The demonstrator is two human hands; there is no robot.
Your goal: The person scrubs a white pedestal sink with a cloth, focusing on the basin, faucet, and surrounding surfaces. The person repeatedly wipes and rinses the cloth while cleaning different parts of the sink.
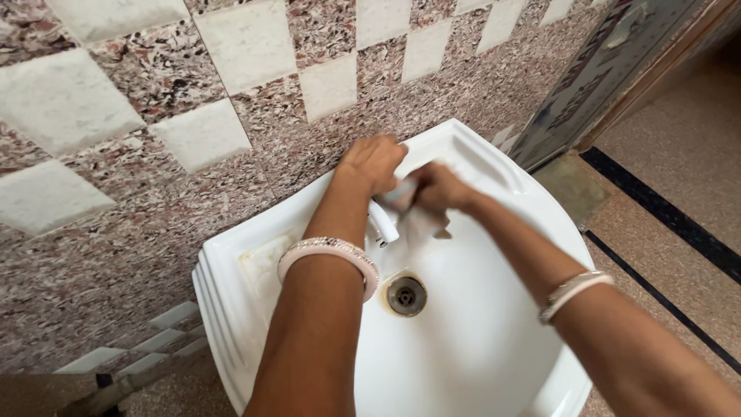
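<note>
A white tap (pixel 384 222) sticks out at the back edge of a white sink (pixel 478 340), right by the wall. The left hand (pixel 373 161) sits on top of the tap with its fingers curled around it. The right hand (pixel 437 188) is just beside it, touching it, but it is blurry, so I cannot tell how its fingers are. The drain (pixel 406 294) is near the tap. Behind is a tiled wall (pixel 154 116).
</note>
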